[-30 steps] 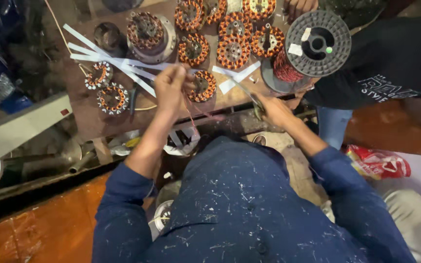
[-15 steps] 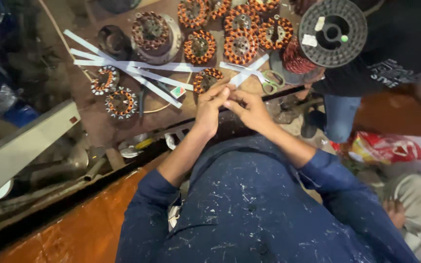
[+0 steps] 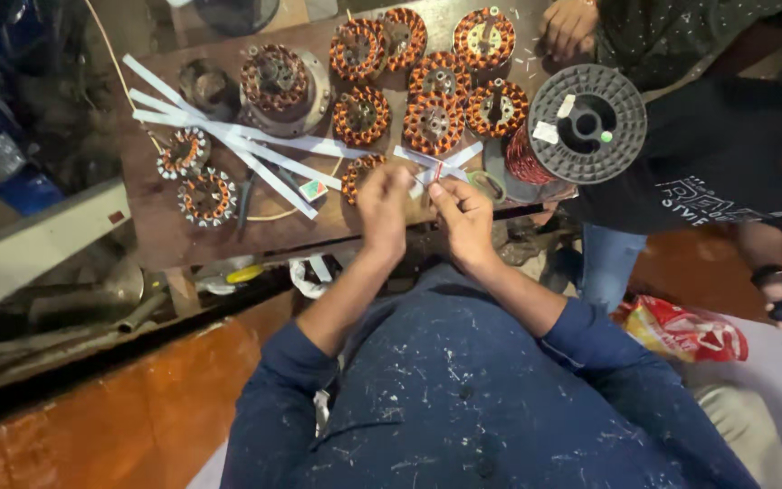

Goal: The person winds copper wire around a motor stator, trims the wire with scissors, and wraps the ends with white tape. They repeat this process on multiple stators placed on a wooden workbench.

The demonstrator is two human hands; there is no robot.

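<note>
I see my left hand (image 3: 384,204) and my right hand (image 3: 463,213) raised close together over the near edge of the wooden workbench (image 3: 228,237), fingertips almost meeting. Between them they pinch a small white paper strip (image 3: 433,169) with a thin red mark, my right fingers closed on it from the right side and my left fingers curled in beside it; whether the left fingers truly grip it I cannot tell. Just behind my left hand lies a copper-wound stator (image 3: 355,172), partly hidden. More wound stators (image 3: 434,122) sit in a cluster farther back, and long white paper strips (image 3: 228,145) cross the bench to the left. A black spool of copper wire (image 3: 581,127) stands to the right, and another person's hand (image 3: 567,25) rests at the far edge.
</note>
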